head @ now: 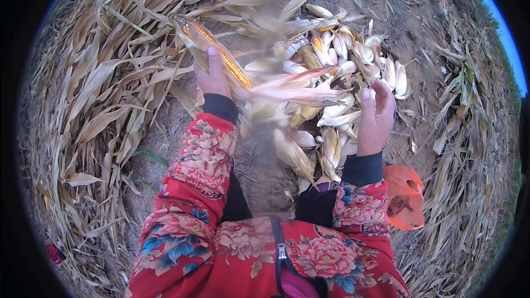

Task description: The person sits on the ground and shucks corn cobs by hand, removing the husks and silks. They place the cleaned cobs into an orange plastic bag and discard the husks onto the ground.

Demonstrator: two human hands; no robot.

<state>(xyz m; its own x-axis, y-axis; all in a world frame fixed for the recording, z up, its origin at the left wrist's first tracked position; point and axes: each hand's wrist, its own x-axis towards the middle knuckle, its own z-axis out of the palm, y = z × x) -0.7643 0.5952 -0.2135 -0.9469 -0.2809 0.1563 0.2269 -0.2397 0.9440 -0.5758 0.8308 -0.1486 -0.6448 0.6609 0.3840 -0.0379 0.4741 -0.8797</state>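
My left hand (212, 75) grips a partly husked ear of corn (219, 56), held at a slant with its far tip up and to the left. Orange-yellow kernels show along one side, while dry husk still covers part of the ear. From its lower end, pale and reddish husk leaves (300, 87) stretch right, towards my other hand. My right hand (376, 118) is raised over the corn pile with thumb and fingers apart, and I see nothing held in it. Beneath it lies a heap of ears in pale husks (331, 111), a few showing yellow kernels.
Dry corn stalks and leaves (112, 78) are heaped along the left, with more stalks (472, 132) on the right. An orange plastic bag (405, 198) rests by my right sleeve. Bare soil (265, 174) shows before my knees. A blurred patch covers part of the centre.
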